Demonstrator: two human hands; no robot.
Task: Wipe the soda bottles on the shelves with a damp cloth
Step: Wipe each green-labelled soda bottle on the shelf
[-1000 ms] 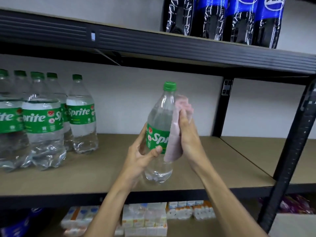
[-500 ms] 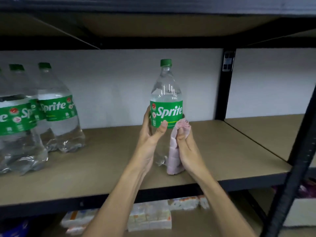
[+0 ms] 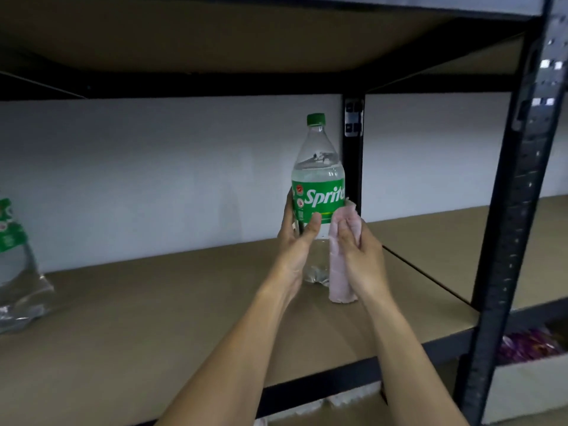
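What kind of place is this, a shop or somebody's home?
Probably a shop or stockroom: black metal shelving, a Sprite bottle, a shrink-wrapped pack of Sprite at the left, purple packets boxed below.

Glossy clear plastic bottle [image 3: 318, 167]; soft pink cloth [image 3: 339, 272].

Open board on the shelf [image 3: 153, 302] all the way from the wrapped pack of bottles [image 3: 15, 265] at the far left edge to the Sprite bottle [image 3: 318, 167], which stands upright right of centre. There's headroom too, a clear gap from its green cap up to the upper shelf [image 3: 215, 35]. The wall [image 3: 153, 179] closes the back. The rear post [image 3: 353, 167] sits just behind the bottle on its right, so that side is tight. The left grip [image 3: 293, 241] wraps the bottle's left flank, and the right grip [image 3: 359, 250] holds the cloth [image 3: 339, 281] against the right flank, so both sides are taken. Further right, the neighbouring board [image 3: 436, 235] lies open, with the front upright [image 3: 519, 210] barring its near corner.
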